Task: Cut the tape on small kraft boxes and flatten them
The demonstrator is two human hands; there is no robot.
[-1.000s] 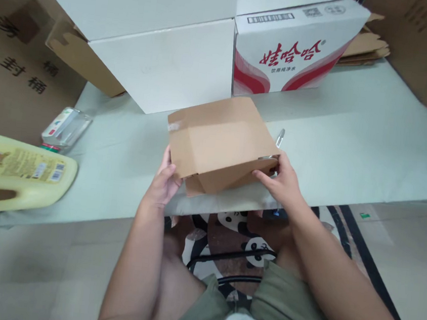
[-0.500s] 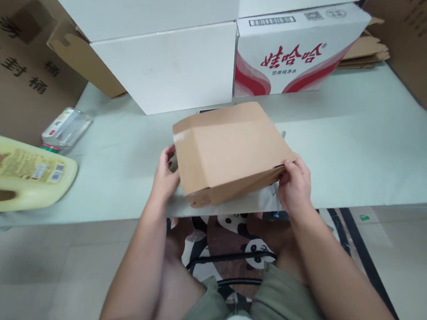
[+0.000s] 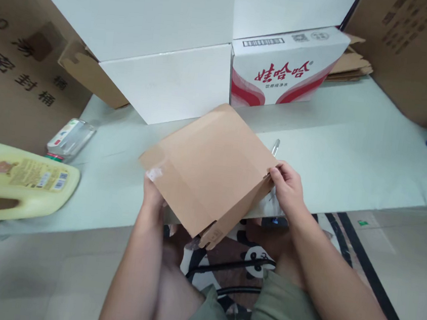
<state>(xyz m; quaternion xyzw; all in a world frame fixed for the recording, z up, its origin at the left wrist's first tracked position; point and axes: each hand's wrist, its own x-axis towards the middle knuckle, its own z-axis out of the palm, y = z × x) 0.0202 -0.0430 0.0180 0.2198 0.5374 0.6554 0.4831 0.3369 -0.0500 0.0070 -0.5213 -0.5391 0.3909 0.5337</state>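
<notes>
With the brown cardboard box tilted at the centre of the frame over the counter, our right hand pinching its corner, our left hand's grip hidden, we seem mid-handling, which calls for steady two-sided support.

Brown box: matt cardbd. Bhnd box: smooth paper carton. Under box: dull cloth. L of box: smooth plastic jug, shiny plastic bottle.
</notes>
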